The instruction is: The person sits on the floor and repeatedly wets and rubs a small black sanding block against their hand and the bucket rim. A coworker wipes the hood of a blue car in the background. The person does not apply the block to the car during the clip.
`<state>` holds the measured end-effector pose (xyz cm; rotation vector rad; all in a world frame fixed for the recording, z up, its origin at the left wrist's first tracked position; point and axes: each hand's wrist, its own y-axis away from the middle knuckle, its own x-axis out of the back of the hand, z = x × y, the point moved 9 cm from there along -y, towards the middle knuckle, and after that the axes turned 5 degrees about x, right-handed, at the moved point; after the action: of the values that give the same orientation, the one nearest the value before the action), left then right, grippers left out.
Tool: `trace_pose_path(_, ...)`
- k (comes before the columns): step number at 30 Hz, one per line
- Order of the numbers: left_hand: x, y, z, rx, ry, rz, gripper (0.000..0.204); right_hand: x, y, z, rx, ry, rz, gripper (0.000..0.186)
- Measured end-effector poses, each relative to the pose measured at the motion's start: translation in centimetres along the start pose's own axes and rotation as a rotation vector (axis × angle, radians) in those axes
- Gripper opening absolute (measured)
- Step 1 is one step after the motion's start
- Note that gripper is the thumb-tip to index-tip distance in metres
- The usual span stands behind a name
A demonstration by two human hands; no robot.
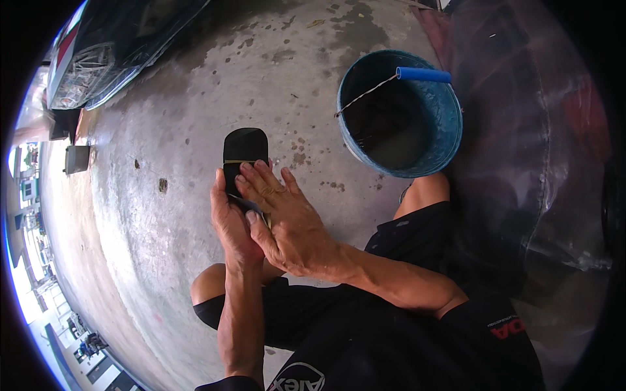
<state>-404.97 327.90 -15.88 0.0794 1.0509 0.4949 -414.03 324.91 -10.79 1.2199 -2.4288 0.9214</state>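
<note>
A flat black piece (245,143) with rounded corners and a thin yellowish strip across it points away from me in the middle of the view. My left hand (235,228) holds it from below and the left side, fingertips showing along its edge. My right hand (283,225) lies over its near part with fingers extended and flat on it, hiding much of that part and some of my left palm. What lies beneath my right palm is hard to make out.
A blue bucket (447,140) with dark water and a blue-gripped wire handle stands at right on the stained concrete floor (150,215), beside plastic sheeting (528,150). A dark vehicle part (124,39) is at upper left, near a small grey box (77,158). My bent knees are below.
</note>
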Motion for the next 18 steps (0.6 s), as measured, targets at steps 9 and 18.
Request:
trace_pose_path(9,-0.6,0.2,-1.4,-0.033,0.032,0.083,0.054,0.9,-0.7,1.9,-0.065,0.000,0.037,0.059)
trace_pose_path(18,-1.2,0.1,-2.3,-0.033,-0.050,0.133,0.052,2.0,-2.0,4.2,-0.103,0.015,0.088,0.059)
